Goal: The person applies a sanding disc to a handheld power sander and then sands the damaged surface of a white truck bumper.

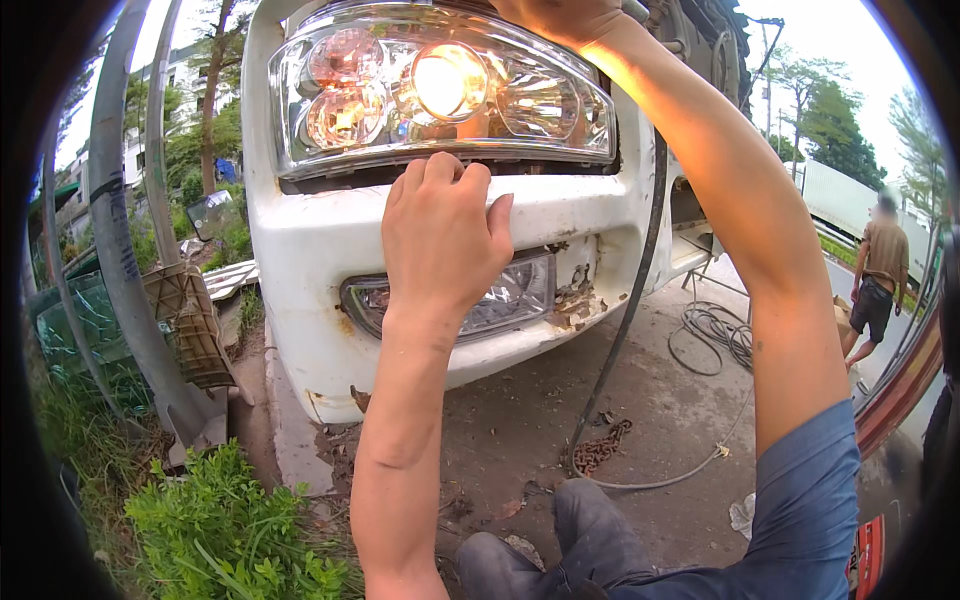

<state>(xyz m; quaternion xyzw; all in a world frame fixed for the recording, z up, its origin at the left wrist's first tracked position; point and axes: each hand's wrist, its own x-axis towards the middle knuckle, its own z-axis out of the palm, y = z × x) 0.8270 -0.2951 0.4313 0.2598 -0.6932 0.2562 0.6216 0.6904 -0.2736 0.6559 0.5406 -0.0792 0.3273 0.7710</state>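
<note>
A lit headlight (520, 85) with a clear lens sits in the white corner of a truck's front bumper (330, 225). Along its lower edge runs a dark gap. My left hand (445, 235) is at that edge, its fingers bent over the lens's bottom rim and its thumb apart; the fingertips are hidden. My right arm reaches up and across, and my right hand (560, 15) is at the headlight's top edge, its fingers cut off by the picture's upper border. Below, partly behind my left wrist, a fog lamp (520, 295) is set in the chipped, rusty bumper.
A black hose (640, 270) hangs by the bumper down to the ground near a rusty chain (603, 447). Coiled cable (712, 330) lies to the right. Metal posts (125, 220) and green plants (235, 525) stand at left. A person (883, 265) is at far right.
</note>
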